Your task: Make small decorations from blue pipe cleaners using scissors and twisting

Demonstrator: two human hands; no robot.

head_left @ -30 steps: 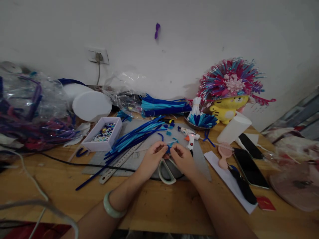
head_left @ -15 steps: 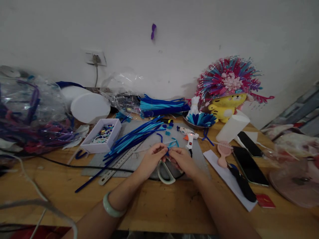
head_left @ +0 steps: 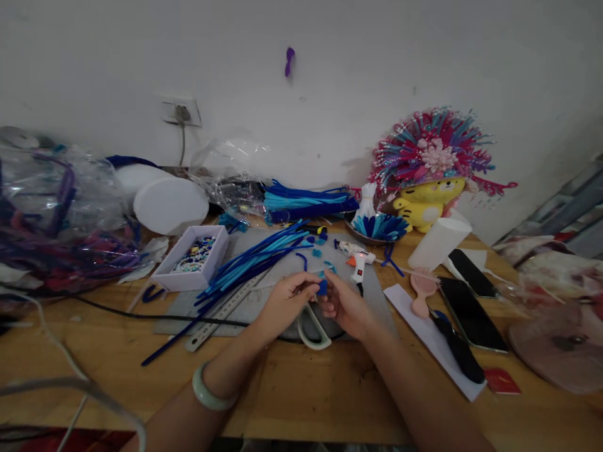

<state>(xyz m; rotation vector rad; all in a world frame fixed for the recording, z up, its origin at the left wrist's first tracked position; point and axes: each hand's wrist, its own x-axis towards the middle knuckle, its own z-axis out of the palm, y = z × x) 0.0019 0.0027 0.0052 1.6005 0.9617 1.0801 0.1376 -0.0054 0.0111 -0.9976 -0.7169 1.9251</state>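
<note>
A small blue piece could be slipping loose at this crowded surface, as bare fingertips are giving it a narrow hold; a fumble would likely be dropping it onto the mat or the scissors, whose pale handle is showing just below the hands. The glue gun is lying near the right hand with a light glowing on its body; if it is hot, a stray knuckle reaching its orange nozzle could be getting burned.

The piece is sitting between the two hands, above the mat. The left hand is closing thumb and fingertips on its near side. The right hand is curling its fingers loosely just beside it; whether they are gripping the piece, one cannot tell.
</note>
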